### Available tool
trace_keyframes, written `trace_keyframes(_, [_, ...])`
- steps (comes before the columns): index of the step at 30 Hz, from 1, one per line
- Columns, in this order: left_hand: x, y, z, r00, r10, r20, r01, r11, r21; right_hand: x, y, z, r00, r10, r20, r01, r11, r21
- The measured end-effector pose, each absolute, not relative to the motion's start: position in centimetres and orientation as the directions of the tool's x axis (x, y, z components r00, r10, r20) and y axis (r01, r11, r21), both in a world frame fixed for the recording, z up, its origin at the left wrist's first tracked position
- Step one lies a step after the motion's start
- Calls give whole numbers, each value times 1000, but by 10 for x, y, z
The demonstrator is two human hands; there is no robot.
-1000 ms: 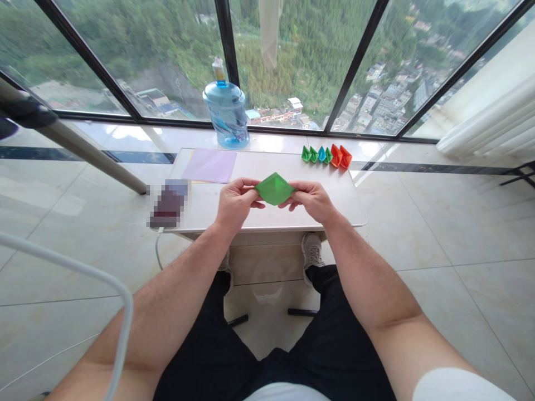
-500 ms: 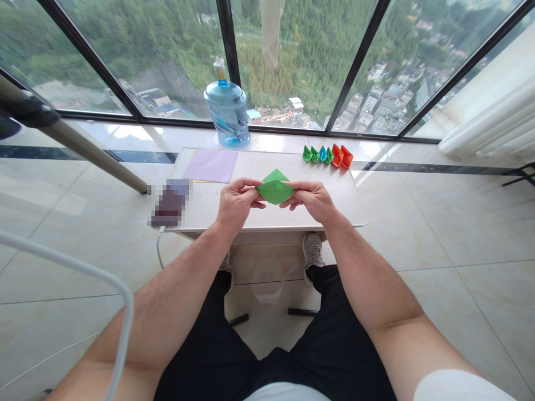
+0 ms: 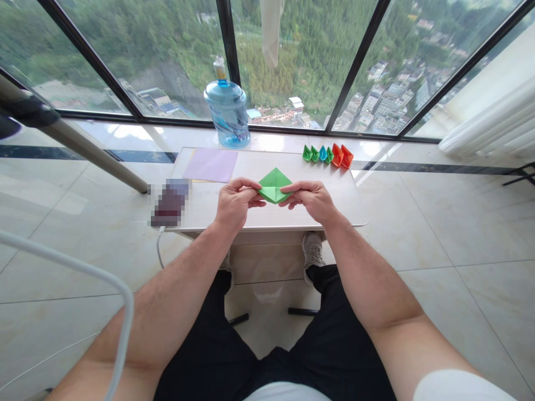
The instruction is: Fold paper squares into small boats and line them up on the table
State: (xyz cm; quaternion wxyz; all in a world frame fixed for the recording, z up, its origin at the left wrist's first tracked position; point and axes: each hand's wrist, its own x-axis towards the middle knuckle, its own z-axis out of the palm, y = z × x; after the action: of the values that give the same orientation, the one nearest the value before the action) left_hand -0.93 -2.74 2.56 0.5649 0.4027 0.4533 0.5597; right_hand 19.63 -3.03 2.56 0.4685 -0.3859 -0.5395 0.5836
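Some open table [image 3: 340, 192], then edge [image 3: 361, 205], lay right of fingers [image 3: 289, 189]; left hand [image 3: 234, 200] and right hand [image 3: 314, 199] pinched green paper [image 3: 275, 182].

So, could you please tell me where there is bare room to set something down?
One free patch of table lies right of the right hand, in front of the paper shapes; another lies between those shapes and the purple sheet, beyond the green paper. The left half is crowded with that sheet, the pixelated object and the left hand.

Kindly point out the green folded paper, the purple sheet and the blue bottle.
Green folded paper [image 3: 275, 186], head view: its middle.
Purple sheet [image 3: 211, 165], head view: its middle.
Blue bottle [image 3: 228, 114], head view: its body.
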Motion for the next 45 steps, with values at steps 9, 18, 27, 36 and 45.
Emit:
trace_keyframes(9, [-8,-28,29,-40,994,-99,-305,82,949,196,-30,27,-263,964,39,-95,14,-995])
trace_keyframes(18, [-4,-30,21,-77,997,-3,-172,-11,985,189,-32,31,-267,963,24,-8,22,-1000])
trace_keyframes(27, [-2,-28,19,-35,999,-31,-227,23,974,178,-33,25,-152,983,102,-23,100,-995])
trace_keyframes(36, [-1,-26,18,-60,995,-81,-298,59,953,167,-31,19,-102,988,-115,-59,-122,-991])
trace_keyframes(45, [-1,-21,13,-146,987,-71,-323,20,946,159,-37,22,-168,946,-276,-62,-290,-955])
